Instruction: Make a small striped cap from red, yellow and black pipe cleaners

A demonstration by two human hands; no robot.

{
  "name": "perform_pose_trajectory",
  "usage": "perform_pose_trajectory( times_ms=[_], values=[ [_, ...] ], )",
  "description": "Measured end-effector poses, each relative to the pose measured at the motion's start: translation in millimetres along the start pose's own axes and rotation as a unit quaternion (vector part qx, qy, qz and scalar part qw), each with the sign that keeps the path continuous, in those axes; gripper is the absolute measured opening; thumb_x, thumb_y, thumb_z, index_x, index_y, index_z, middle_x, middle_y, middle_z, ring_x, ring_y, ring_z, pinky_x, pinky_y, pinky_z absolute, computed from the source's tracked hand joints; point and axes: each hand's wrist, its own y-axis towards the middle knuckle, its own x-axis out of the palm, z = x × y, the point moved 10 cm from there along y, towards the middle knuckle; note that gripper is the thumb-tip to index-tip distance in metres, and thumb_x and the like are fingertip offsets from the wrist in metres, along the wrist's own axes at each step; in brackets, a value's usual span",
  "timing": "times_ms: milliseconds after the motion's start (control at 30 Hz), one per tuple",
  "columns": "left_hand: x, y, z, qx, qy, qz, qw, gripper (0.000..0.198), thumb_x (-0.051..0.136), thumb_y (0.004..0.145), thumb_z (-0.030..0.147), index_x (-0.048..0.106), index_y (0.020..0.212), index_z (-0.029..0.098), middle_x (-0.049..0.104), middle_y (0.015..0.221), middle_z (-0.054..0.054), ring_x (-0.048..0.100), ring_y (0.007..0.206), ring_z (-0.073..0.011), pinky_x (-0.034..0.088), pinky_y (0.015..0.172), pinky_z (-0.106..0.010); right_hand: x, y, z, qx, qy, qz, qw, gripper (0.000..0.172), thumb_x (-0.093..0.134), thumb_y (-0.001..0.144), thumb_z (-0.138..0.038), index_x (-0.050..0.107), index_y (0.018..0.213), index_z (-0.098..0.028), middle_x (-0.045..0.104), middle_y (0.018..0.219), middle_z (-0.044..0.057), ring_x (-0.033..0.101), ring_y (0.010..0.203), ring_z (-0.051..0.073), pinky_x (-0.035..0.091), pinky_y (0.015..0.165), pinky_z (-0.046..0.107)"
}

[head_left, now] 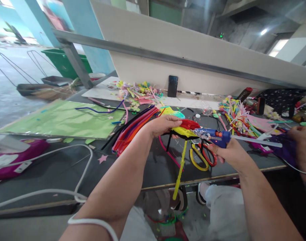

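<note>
A person sits at a dark table where scissors lie, one handle loop yellow, one red. Just beyond the scissors is a red, yellow and black fuzzy craft piece, pinched between the left hand's thumb and fingers; a yellow pipe cleaner hangs down from it. The right hand's fingers wrap a blue glue gun, its nozzle at the piece; I cannot tell whether they touch. Left of the scissors lies a pipe-cleaner bundle; well beyond them, a smartphone stands upright.
</note>
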Motion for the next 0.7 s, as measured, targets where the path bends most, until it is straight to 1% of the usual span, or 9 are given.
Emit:
perform_pose_trajectory(
  times_ms=[100,267,333,467,567,700],
  values=[
    [-1.6,2,-4,-0.009,-0.002,0.007,1.0,0.04,0.072,0.074,0.039,0.068,0.103,0.012,0.071,0.087,-0.01,0.066,0.062,-0.0144,0.052,0.053,-0.022,0,1,2,0.003,-0.002,-0.004,1.0,0.037,0.07,0.068,-0.052,0.06,0.078,-0.017,0.046,0.038,-0.006,0.04,0.033,0.01,0.032,0.035,0.022],
    [-1.8,3,-8,-0.024,0.007,0.02,0.999,0.038,0.072,0.073,0.039,0.068,0.097,0.01,0.071,0.083,-0.011,0.063,0.055,-0.0127,0.05,0.049,-0.021,-1,4,4,-0.026,0.011,-0.01,1.0,0.038,0.068,0.071,-0.053,0.059,0.084,-0.018,0.051,0.045,-0.006,0.04,0.033,0.008,0.032,0.036,0.022],
    [0.8,3,-9,-0.031,0.014,0.017,0.999,0.037,0.072,0.073,0.039,0.069,0.096,0.01,0.071,0.084,-0.011,0.063,0.054,-0.0128,0.049,0.048,-0.02,0,5,4,-0.032,0.019,-0.011,0.999,0.039,0.068,0.071,-0.054,0.057,0.081,-0.017,0.048,0.044,-0.006,0.04,0.032,0.008,0.031,0.036,0.022],
    [3.7,2,-8,-0.042,0.023,0.024,0.999,0.039,0.073,0.072,0.038,0.069,0.098,0.01,0.072,0.09,-0.012,0.066,0.062,-0.0157,0.05,0.048,-0.021,3,3,-1,-0.042,0.034,-0.021,0.998,0.038,0.068,0.071,-0.053,0.054,0.075,-0.018,0.045,0.043,-0.007,0.038,0.032,0.007,0.029,0.035,0.021],
    [3.5,3,-9,-0.049,0.036,0.033,0.998,0.04,0.074,0.07,0.038,0.069,0.098,0.01,0.072,0.089,-0.012,0.066,0.061,-0.0156,0.051,0.05,-0.022,4,3,-4,-0.038,-0.002,-0.028,0.999,0.036,0.066,0.074,-0.053,0.057,0.074,-0.018,0.046,0.041,-0.006,0.041,0.032,0.009,0.032,0.037,0.022],
    [3.1,4,-11,-0.047,0.05,0.03,0.997,0.04,0.073,0.07,0.04,0.069,0.098,0.011,0.072,0.087,-0.011,0.065,0.06,-0.0149,0.051,0.051,-0.023,2,5,0,-0.016,-0.074,-0.012,0.997,0.035,0.064,0.075,-0.053,0.062,0.073,-0.018,0.048,0.038,-0.005,0.045,0.035,0.011,0.037,0.041,0.024]
  ],
)
